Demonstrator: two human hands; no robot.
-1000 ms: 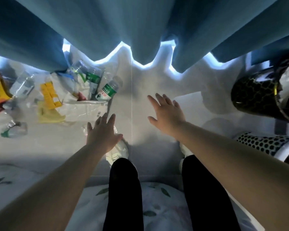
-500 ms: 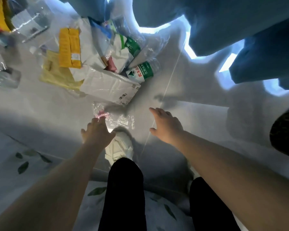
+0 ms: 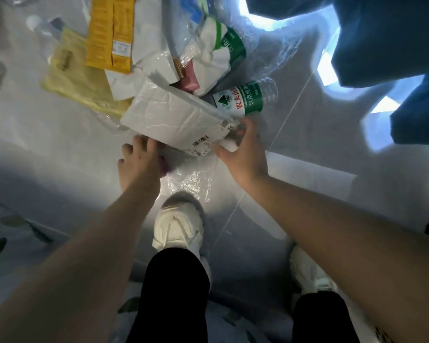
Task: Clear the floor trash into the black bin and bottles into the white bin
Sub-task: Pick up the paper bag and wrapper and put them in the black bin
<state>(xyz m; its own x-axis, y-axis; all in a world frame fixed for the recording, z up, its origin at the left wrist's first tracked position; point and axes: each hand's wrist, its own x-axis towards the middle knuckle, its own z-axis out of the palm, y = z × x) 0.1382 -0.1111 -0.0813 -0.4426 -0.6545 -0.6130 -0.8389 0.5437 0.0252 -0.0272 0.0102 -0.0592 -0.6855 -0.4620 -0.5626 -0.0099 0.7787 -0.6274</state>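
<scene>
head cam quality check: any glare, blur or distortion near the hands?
Head view: backlight under the curtain clips to white; glare streaks on the film and the bag that the right hand pinches; the bottle label reads sharp; top-left corner is soft; the left hand is slightly smeared, grip unclear; wide-angle swells the forearms at the bottom edge.

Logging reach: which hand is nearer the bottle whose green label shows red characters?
Right. The right hand grips the white package just below the bottle; the left hand is at its far corner.
</scene>
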